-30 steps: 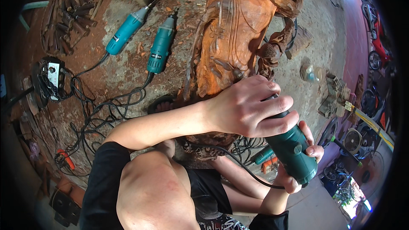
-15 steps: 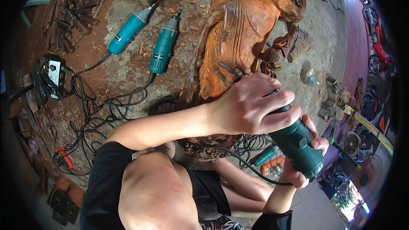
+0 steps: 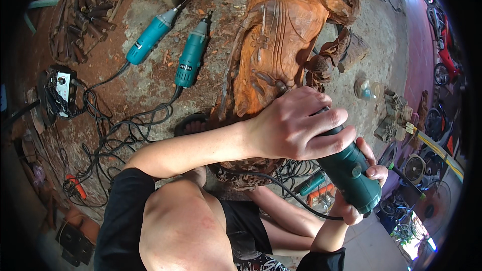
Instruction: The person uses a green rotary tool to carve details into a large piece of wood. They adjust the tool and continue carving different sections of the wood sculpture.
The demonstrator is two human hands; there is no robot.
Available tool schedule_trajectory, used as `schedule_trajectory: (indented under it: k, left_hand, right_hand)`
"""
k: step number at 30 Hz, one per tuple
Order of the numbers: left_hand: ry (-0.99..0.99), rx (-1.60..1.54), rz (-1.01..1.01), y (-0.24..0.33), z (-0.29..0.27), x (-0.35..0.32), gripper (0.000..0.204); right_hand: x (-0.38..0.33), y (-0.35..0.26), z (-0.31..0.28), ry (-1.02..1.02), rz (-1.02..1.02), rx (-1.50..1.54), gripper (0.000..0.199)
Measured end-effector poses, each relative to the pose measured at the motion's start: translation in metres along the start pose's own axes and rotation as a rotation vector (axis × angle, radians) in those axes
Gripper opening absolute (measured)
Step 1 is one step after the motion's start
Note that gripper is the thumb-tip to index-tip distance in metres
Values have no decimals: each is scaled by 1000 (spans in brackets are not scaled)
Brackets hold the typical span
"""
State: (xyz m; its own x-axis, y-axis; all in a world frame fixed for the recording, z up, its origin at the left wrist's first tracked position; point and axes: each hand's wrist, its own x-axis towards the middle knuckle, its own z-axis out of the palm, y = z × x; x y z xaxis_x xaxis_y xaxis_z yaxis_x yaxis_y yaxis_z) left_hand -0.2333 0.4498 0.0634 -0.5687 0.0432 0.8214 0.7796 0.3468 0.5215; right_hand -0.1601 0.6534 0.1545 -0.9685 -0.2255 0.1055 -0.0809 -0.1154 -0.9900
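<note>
A dark green die grinder (image 3: 349, 168) lies slantwise across both my hands, its nose toward a reddish-brown wood carving (image 3: 281, 40). My left hand (image 3: 298, 123) wraps over its front part, fingers curled around the body. At the rear end, my right hand (image 3: 371, 173) grips from the far side and below; much of it is hidden behind the tool. The grinder's tip meets the lower part of the carving, among carved folds and small raised shapes. Whether the tip touches the wood I cannot tell. A black cord runs from the rear end.
Two teal die grinders (image 3: 150, 37) lie on the dusty floor at left, with tangled black cords (image 3: 125, 125) and a control box (image 3: 64, 90). Another green tool (image 3: 312, 183) lies beyond my knees. A clear jar (image 3: 365, 90) stands right of the carving. Wood sticks (image 3: 88, 17) are piled far left.
</note>
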Motion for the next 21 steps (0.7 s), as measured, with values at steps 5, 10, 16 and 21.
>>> schedule_trajectory:
  k: [5,10,16,21]
  left_hand:
    - [11,-5,10,-3,2,1,30]
    - [16,0,5,0,2,1,29]
    - [10,-2,32,1,0,2,29]
    - [2,-14,21,-4,0,2,30]
  right_hand:
    - [1,-2,5,21,10,-21,77]
    - [1,-5,5,25,27,2,77]
    - [-4,-3,6,34,-1,-10,76]
    - [-5,-2,9,99,13,-41,77]
